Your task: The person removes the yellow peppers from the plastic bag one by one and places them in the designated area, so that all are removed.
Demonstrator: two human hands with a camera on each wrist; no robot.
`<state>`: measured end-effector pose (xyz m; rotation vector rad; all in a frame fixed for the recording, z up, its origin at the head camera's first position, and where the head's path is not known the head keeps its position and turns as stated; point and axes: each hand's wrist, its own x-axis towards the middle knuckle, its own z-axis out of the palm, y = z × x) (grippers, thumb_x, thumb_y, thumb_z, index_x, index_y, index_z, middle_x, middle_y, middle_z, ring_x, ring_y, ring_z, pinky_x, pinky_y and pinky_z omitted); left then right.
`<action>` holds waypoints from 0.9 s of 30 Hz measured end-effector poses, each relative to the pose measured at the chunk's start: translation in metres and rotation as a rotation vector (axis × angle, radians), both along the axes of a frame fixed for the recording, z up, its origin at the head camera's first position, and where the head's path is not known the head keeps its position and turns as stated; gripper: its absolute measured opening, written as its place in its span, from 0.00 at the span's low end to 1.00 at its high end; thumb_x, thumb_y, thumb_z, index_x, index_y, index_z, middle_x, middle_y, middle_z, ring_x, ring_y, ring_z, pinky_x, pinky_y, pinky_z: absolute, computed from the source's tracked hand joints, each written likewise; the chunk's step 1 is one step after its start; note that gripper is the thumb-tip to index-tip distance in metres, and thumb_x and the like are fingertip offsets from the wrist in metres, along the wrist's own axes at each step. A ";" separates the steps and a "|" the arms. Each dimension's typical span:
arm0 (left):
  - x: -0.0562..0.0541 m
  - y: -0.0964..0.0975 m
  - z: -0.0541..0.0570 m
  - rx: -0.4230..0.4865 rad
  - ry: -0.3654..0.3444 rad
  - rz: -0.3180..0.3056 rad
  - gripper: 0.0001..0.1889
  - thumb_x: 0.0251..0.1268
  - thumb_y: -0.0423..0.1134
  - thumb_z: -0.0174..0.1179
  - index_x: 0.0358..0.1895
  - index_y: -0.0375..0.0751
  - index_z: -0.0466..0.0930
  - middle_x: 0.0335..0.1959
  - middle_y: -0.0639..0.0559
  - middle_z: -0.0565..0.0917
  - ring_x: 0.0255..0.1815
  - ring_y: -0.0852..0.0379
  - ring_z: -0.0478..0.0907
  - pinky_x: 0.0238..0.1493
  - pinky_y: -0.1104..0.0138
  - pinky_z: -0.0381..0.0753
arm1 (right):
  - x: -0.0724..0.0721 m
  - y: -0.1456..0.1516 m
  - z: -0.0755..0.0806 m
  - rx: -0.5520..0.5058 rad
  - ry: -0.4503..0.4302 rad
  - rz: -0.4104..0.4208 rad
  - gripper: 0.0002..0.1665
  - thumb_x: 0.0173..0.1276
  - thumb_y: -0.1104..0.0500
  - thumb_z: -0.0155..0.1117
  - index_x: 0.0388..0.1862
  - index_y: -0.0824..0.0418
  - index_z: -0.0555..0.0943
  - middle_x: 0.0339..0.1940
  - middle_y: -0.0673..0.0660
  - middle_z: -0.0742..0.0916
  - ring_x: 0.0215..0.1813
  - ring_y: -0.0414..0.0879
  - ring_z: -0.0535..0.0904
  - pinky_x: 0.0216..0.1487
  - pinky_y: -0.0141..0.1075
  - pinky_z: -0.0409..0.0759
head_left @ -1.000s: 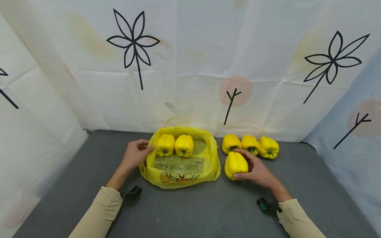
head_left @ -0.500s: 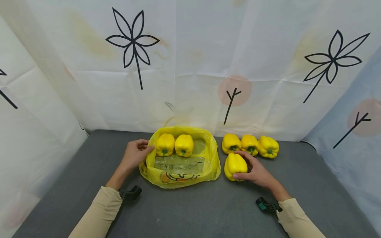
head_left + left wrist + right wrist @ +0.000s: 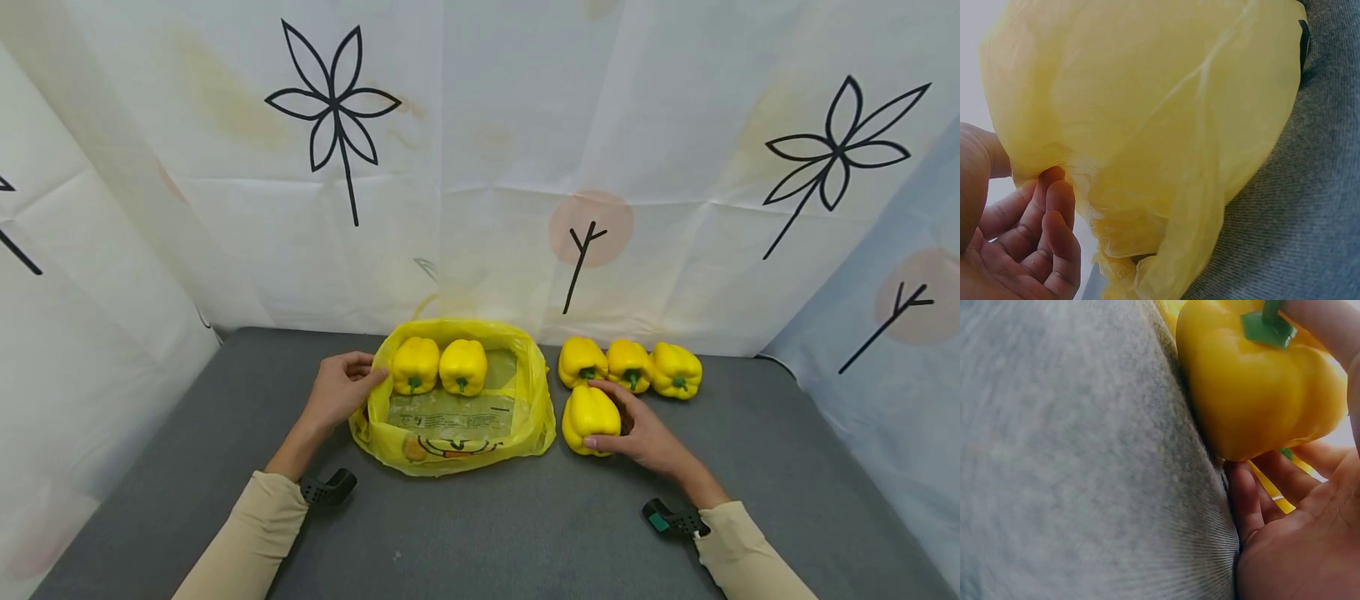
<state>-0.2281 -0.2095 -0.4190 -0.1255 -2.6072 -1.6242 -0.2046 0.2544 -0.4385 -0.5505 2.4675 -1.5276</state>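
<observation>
A yellow plastic bag [image 3: 450,454] stands wide-mouthed on the dark table, with two yellow bell peppers [image 3: 462,367] lying at the back inside it. My left hand [image 3: 343,390] pinches the bag's left rim between thumb and fingers; the left wrist view shows the thin plastic [image 3: 1147,94] bunched at the fingertips. Just right of the bag, my right hand [image 3: 637,429] grips another yellow bell pepper [image 3: 588,421], thumb on the near side and fingers behind. In the right wrist view this pepper [image 3: 1254,394] sits close to the table surface, its green stem toward the thumb.
Three more yellow bell peppers [image 3: 628,367] form a row behind the right hand, near the back edge. White printed cloth [image 3: 495,167] hangs behind and at both sides of the grey table [image 3: 480,533].
My right hand and its bell pepper have shifted slightly left, toward the bag. The left hand keeps its place on the rim, and the other peppers lie as before.
</observation>
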 end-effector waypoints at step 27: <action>0.000 0.000 0.000 -0.004 -0.006 -0.001 0.18 0.75 0.40 0.62 0.57 0.27 0.80 0.43 0.40 0.85 0.44 0.49 0.82 0.39 0.67 0.82 | 0.002 0.000 0.000 -0.025 -0.023 -0.042 0.46 0.66 0.60 0.74 0.77 0.65 0.61 0.71 0.67 0.71 0.62 0.60 0.74 0.55 0.42 0.79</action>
